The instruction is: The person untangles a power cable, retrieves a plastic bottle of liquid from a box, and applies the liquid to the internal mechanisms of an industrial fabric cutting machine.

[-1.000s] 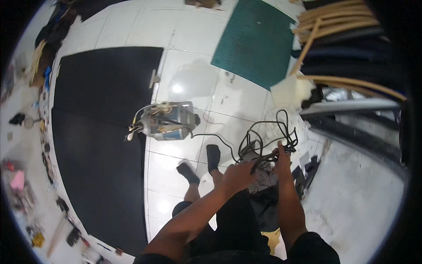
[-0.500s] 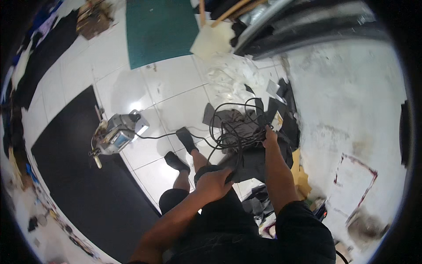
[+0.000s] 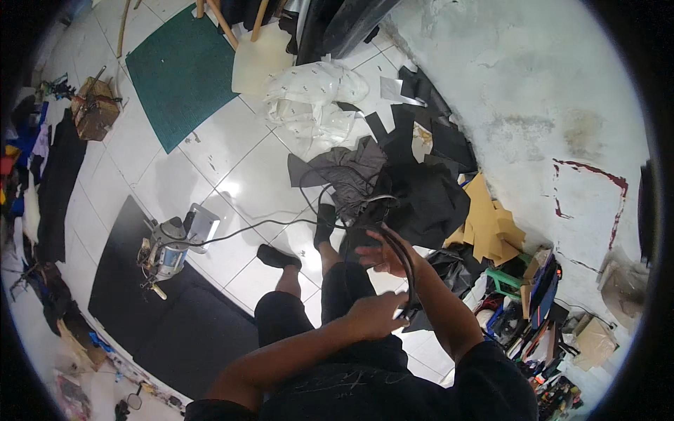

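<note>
Cable point(image 3: 409, 266) is gathered in loops in front of the body, just right of the legs. The lower bend of the bundle is gripped by the left hand point(image 3: 377, 313), fingers closed round it. The right hand point(image 3: 382, 254) is held with fingers spread apart, not clamped; the bundle is passed close along it, though contact cannot be told for sure. Looser turns are hung in front of the grey cloth point(image 3: 361, 172), and a single strand is drawn left, across the view of the right foot point(image 3: 325, 223), to the machine point(image 3: 168, 252). Machine is placed by the edge of the black sheet point(image 3: 140, 302), well apart from both hands. Widest room for moving is given by the white tile point(image 3: 242, 165) between sheet, green mat point(image 3: 182, 81) and grey cloth. Right side is tighter: black cloth point(image 3: 428, 200) is heaped just beyond the right hand, tan sheets point(image 3: 488, 224) are piled past its edge, and the far side is bounded by the wall point(image 3: 512, 91). Clutter point(image 3: 523, 309) is stacked near the right forearm.
</note>
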Motion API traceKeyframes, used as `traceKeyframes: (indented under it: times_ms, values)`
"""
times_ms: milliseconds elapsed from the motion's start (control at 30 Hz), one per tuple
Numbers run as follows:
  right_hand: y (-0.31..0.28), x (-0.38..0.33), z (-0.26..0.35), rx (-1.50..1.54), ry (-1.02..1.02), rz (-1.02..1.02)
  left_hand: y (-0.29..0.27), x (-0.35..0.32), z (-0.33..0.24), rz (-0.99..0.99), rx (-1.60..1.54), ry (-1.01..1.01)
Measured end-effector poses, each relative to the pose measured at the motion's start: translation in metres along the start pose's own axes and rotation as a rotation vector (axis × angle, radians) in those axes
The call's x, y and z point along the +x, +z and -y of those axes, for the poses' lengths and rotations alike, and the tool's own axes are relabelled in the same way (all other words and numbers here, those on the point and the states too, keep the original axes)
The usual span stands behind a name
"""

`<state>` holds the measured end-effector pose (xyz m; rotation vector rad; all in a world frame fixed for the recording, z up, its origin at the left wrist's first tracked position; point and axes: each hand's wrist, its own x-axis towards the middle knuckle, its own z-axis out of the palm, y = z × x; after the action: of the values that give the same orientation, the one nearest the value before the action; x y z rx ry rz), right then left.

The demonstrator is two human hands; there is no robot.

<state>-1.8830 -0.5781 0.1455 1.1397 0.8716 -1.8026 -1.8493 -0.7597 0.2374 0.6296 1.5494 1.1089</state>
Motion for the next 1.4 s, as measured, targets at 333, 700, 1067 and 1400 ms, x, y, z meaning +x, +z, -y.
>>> traceKeyframes:
  times_ms: [333, 700, 1067, 1400]
  values:
    - [-0.151, -0.122, 0.058, -0.52, -0.345, -0.467, 0.012, 0.067, 0.152, -0.492, -0.29, -0.281]
    - [-0.274, 0.178, -0.035, -1.533, -0.45, -0.846, 0.069, -0.069, 0.265, -0.669, 0.025, -0.792]
    - [-0.057, 0.495, -0.171, -1.794, -0.432, -0.235, 0.136, -0.039, 0.305, -0.58, 0.243, -1.09]
    - [-0.109, 0.425, -0.205, -1.929, -0.206, -0.12, 0.135, -0.074, 0.308, -0.745, 0.015, -1.11]
